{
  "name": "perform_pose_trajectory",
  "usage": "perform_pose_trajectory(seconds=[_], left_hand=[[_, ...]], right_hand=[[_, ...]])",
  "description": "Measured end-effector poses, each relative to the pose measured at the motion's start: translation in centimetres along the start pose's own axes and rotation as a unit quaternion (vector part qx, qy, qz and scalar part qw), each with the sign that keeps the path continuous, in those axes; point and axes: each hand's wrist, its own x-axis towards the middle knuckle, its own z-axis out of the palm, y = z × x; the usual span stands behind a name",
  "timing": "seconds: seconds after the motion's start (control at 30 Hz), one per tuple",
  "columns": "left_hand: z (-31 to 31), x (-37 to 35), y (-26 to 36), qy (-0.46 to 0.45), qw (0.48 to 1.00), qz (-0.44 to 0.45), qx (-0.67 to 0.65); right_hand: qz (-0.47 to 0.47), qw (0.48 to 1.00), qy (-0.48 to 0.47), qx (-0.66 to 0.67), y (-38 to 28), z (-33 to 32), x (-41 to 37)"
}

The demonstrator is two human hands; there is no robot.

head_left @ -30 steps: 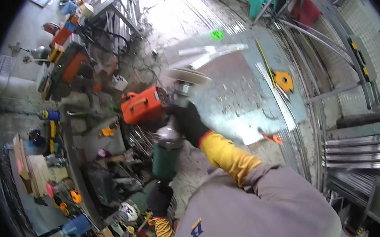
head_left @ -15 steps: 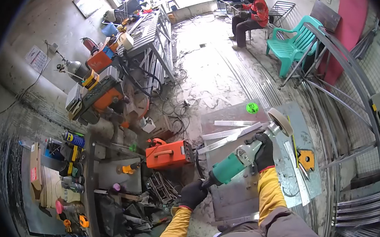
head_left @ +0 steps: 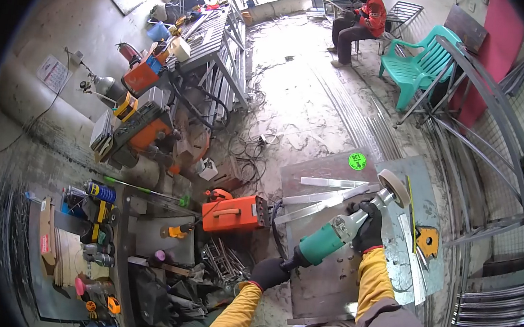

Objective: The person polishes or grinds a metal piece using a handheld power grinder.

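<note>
Green polisher (head_left: 323, 242), held in both gloved hands above the steel sheet (head_left: 326, 287) that lies on the floor, just right of the orange welder (head_left: 236, 213). Left hand (head_left: 269, 272) has a closed grip around the tail end where the cord leaves. Right hand (head_left: 369, 226) has a closed grip around the neck, just behind the head. Pale buffing wheel (head_left: 394, 187) sits at the far end, over the sheet's upper right part, beside the ends of the flat metal strips (head_left: 327, 197). Cannot tell whether the wheel touches metal; it looks to be just clear. Step in hand, as I judge it: bringing the wheel into position over the strips, with no contact made yet. Next move would call for lowering the wheel face squarely onto a strip, both hands firm, and keeping clear of the orange magnet square (head_left: 428, 241) to the right. Long axis runs from lower left to upper right in the view, from the body outward. The head points away from the person, roughly toward the teal chair (head_left: 417, 65). Cluttered bench (head_left: 143, 240) stands well to the left.
</note>
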Motion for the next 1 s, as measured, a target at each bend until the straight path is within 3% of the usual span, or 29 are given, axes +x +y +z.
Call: perform_pose_trajectory(seconds=[0.13,0.57,0.87,1.0], left_hand=[[0.1,0.0,0.1,0.012,1.000,-0.001,0.003],[3.0,-0.7,0.4,0.149,0.987,-0.035,0.042],[2.3,-1.1,1.2,0.144,0.989,-0.024,0.035],[2.4,-1.1,1.0,0.148,0.988,-0.029,0.041]], right_hand=[[-0.041,0.996,-0.004,-0.076,0.3,-0.5,0.5],[-0.071,0.997,-0.003,-0.027,1.0,-1.2,0.7],[-0.057,0.998,0.006,-0.022,1.2,-2.7,1.3],[-0.044,0.998,-0.038,0.016,1.4,-3.3,1.8]])
